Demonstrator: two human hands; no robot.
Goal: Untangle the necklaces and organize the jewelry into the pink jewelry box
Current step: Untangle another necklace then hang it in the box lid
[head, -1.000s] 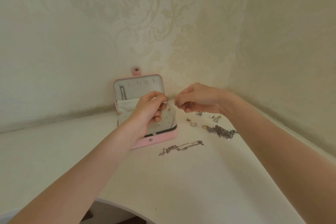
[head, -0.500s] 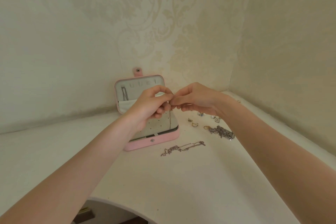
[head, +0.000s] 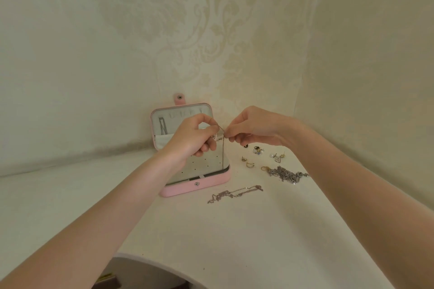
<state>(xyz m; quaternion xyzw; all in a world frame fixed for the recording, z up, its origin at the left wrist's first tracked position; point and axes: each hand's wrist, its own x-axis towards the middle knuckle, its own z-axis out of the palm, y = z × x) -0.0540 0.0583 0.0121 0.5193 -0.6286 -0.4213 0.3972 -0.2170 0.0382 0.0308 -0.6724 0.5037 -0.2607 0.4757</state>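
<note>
Patterned wallpaper is standing behind a white surface (head: 211, 230). Both hands are pinching one thin necklace chain (head: 222, 148): the left hand (head: 195, 138) and right hand (head: 253, 130) nearly touching. The chain is hanging below the grip, over the open pink jewelry box (head: 195, 185). Next, I think, they are needing to hang it on a lid hook.

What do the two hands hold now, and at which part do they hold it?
Both the left hand and the right hand pinch a thin silver chain near its top; the rest hangs down over the open pink jewelry box.
</note>
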